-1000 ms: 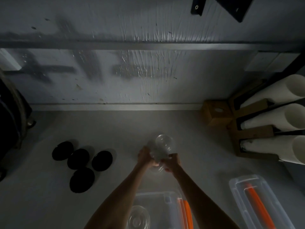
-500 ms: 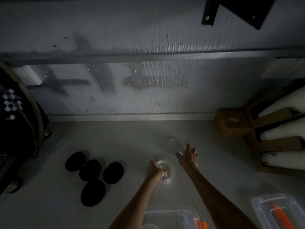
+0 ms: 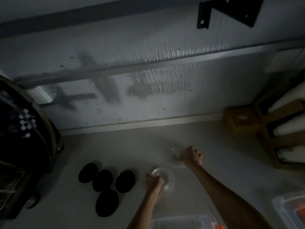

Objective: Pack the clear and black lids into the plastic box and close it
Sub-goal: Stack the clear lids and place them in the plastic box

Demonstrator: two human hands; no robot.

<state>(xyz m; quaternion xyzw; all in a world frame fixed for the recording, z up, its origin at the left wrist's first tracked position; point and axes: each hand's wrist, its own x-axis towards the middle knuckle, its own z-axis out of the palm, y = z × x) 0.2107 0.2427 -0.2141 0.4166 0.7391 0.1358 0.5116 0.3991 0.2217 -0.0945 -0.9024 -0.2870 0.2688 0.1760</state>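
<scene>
Clear plastic blurs into the dim grey counter [image 3: 222, 171], so the two clear lids are hard to read. The left hand [image 3: 153, 181] curls its fingers around the nearer clear lid [image 3: 162, 176] at lower centre; the right hand [image 3: 192, 157] closes on the farther clear lid [image 3: 176, 156]. Four black lids [image 3: 105, 187] lie clustered at lower left, touching or overlapping. The plastic box [image 3: 179, 222] is cut off by the bottom edge, its contents unreadable. A second clear container [image 3: 290, 210] is cropped at lower right.
</scene>
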